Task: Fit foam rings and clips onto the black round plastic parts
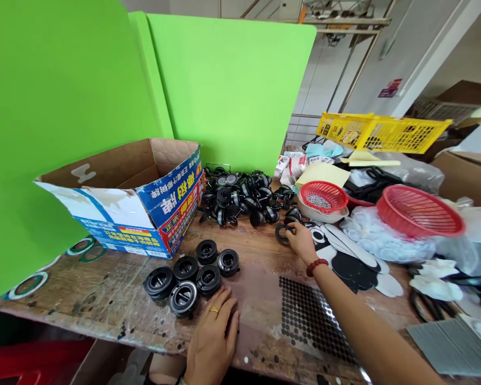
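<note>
My left hand [212,334] lies flat on the wooden table, fingers stretched out, just in front of several round black parts [185,267] that stand grouped together. A thin black ring [282,234] is pinched in the fingers of my right hand [300,239], low over the table at the right of the middle. Behind it is a heap of black wheeled parts [244,195]. Beside my right forearm lies a sheet of small black dots [312,315]. Black and white flat cut-outs [344,254] are to the right of my right hand.
An open blue-and-white cardboard box [124,235] stands at the left before a green partition [228,96]. Red baskets [420,211], plastic bags [388,235] and a yellow crate [385,132] crowd the right. A stack of grey sheets [457,345] lies at the near right.
</note>
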{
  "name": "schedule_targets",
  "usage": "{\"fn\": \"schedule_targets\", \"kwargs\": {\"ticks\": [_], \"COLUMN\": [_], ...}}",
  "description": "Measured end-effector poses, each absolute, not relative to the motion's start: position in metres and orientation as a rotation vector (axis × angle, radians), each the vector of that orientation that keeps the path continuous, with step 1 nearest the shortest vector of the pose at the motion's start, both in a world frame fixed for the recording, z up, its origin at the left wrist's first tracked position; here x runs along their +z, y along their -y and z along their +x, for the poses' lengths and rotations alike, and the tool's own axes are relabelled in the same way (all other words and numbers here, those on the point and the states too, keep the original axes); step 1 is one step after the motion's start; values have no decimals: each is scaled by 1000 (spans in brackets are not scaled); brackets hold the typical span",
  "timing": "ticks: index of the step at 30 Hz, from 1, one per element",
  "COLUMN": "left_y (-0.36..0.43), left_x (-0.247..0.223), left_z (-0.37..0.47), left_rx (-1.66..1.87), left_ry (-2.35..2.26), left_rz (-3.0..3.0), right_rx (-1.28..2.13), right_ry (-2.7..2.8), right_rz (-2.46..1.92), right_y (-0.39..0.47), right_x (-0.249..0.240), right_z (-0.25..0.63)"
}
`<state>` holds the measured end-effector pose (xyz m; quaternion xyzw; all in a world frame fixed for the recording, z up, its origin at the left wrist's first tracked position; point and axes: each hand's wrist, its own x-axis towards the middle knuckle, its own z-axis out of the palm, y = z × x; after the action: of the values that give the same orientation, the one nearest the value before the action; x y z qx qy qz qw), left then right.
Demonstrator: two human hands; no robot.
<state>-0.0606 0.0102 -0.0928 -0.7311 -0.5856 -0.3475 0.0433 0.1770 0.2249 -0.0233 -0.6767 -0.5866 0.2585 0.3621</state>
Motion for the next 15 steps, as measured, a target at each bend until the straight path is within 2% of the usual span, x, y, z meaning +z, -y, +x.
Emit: {"fn": "schedule_targets", "kwargs": {"ticks": [4, 9, 12, 15], "left_y": [-9, -5, -5, -10], "left_x": [-92, -76, -53, -28], "left_z": [-61, -65, -61, -52], "left_rx": [-1155, -1554, -1920, -2508], "left_ry": [1809, 1863, 2168, 2221], "left_rz": [-2247, -2371, -2333, -2367], "right_rx": [1031, 1554, 1904, 2096], "right_ry": [1386, 1271, 1105, 1038], "right_rz": [-1536, -1186, -942, -813], "right_y": [-200, -144, -113, -89], "right_x": [-8, 4, 4, 4], "right_z": [193, 200, 191, 173]}}
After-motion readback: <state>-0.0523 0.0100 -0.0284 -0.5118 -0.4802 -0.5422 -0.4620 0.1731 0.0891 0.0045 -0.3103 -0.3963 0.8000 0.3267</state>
